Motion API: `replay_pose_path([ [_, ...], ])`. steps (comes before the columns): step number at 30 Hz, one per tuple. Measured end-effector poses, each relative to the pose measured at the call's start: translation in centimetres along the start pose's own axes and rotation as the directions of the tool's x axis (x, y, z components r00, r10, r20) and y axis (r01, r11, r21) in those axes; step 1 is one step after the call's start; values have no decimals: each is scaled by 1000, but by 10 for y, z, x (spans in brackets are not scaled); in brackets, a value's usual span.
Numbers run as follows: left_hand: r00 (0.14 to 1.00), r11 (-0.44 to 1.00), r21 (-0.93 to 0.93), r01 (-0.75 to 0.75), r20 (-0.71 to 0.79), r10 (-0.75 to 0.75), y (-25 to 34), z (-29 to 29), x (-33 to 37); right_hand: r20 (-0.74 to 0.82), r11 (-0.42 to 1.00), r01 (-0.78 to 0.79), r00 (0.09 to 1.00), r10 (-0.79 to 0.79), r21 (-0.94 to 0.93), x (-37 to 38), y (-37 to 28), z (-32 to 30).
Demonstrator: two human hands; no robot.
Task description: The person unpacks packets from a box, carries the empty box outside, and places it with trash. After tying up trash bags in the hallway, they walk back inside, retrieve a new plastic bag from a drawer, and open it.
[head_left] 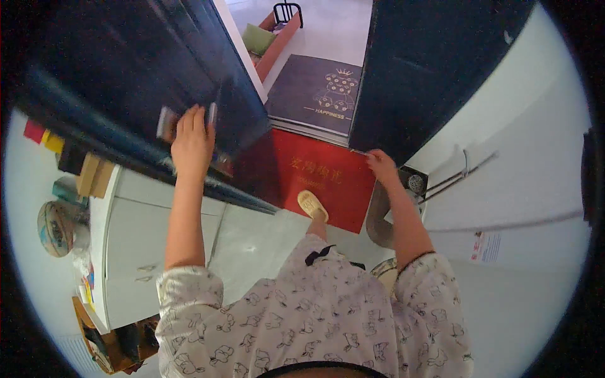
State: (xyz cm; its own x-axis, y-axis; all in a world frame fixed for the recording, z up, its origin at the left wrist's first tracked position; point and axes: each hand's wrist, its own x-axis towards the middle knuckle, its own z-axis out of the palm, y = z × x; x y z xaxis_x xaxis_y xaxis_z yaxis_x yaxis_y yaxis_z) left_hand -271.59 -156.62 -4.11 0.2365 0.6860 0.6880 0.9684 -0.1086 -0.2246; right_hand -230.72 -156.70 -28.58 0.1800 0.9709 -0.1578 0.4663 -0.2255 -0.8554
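Note:
My left hand [192, 142] is up at the dark blue door leaf [126, 69] on the left, its fingers curled over a silver door handle [213, 113]. My right hand [382, 167] is lower, by the bottom corner of the dark door leaf [435, 69] on the right as seen here. Its fingers are closed, and a thin light piece [359, 151] sticks out from them toward the opening; its kind is too small to tell. A red doormat [328, 183] lies below the opening, with one of my feet in a yellow slipper [312, 205] on it.
Beyond the doorway lies a dark printed mat [309, 94]; an open box with a green cushion [258, 40] stands further in. A white cabinet [151, 239] and a basketball [55, 229] are at left. A wall rack [463, 170] juts out at right.

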Motion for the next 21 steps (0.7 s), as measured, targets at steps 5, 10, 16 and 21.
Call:
replay_pose_path([
  [5, 990, 989, 140, 44, 128, -62, 2, 19, -8, 597, 957, 277, 755, -271, 83, 99, -86, 120],
  [10, 874, 953, 81, 292, 383, -300, 2, 15, 16, 856, 825, 525, 506, -104, -210, 199, -81, 165],
  [16, 135, 363, 123, 924, 782, -609, -12, 47, 63, 866, 642, 619, 478, 148, -451, 367, -17, 212],
  [21, -485, 134, 682, 719, 630, -606, -30, 72, 32, 983, 584, 795, 184, 27, -164, 489, -90, 283],
])
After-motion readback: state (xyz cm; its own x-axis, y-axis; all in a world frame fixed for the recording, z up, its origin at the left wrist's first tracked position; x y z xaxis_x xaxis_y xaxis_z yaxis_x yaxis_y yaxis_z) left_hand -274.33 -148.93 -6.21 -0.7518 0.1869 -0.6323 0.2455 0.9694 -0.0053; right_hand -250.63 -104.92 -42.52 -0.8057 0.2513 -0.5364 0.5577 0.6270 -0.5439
